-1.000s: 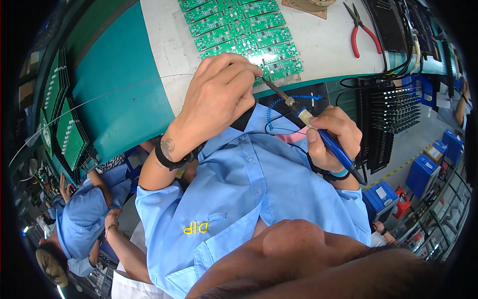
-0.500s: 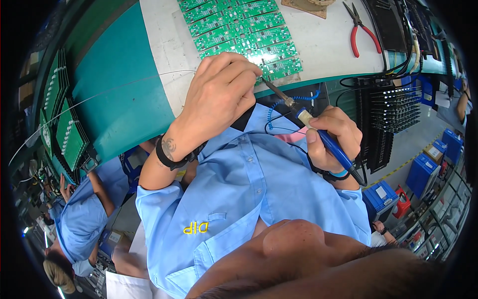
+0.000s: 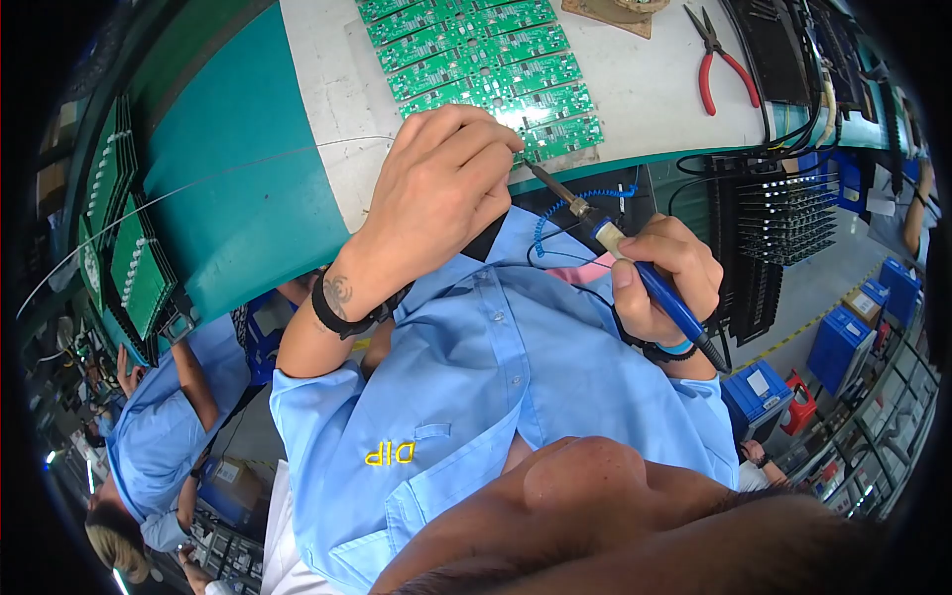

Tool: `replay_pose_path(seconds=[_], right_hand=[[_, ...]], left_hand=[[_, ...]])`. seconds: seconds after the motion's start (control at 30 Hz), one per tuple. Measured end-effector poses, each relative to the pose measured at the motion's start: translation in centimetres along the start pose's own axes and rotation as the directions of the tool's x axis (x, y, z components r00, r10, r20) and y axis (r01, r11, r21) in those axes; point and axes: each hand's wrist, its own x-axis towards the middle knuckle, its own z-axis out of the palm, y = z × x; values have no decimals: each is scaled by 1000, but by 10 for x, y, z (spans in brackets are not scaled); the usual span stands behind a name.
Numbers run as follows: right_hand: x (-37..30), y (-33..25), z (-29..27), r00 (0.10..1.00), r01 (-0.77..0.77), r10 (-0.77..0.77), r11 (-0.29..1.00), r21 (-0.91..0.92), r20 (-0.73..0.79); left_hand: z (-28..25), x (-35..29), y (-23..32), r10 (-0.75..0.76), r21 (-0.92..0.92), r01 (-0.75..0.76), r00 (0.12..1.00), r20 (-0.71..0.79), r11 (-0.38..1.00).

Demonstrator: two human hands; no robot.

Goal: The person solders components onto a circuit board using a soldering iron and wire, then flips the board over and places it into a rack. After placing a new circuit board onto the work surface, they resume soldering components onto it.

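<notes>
White worktop (image 3: 654, 99) carrying green circuit boards (image 3: 486, 59); right hand (image 3: 664, 278) grip pinching soldering iron (image 3: 595, 223), tip slanting up-left to board edge beneath left hand (image 3: 436, 198), apparently curled on solder wire.

head-worn fisheye, looking steeply down, close over workbench (image 3: 645, 94)

Bright, even workshop lighting under strong fisheye distortion.
Diffuse overhead light leaves the white table (image 3: 654, 99) nearly washed out, with a small glare spot on the green circuit boards (image 3: 486, 59); shadows are soft. Straight edges bow toward the black vignetted rim, and the close foreground at the lower edge is blurred.
</notes>
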Motion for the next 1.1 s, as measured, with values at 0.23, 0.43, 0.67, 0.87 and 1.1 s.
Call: replay_pose_path(seconds=[0.23, 0.43, 0.67, 0.87, 1.1], right_hand=[[2, 5, 1, 996, 43, -41, 999, 22, -81], [4, 4, -2, 996, 21, -18, 999, 36, -86], [8, 7, -4, 995, 36, -32, 999, 33, -96], [7, 6, -1, 997, 23, -20, 999, 37, -79], [10, 6, 3, 998, 14, -12, 999, 41, -59]], left_hand=[[-1, 1, -1, 2, -15, -2, 1000, -3, 1000], [-5, 2, -1, -6, -34, 6, 1000, 18, 999], [-9, 5, -2, 2, -11, -2, 999, 37, 1000], [-11, 8, -9, 3, -3, -3, 1000, -5, 1000], [-8, 7, -12, 2, -73, 1, 999, 39, 997]])
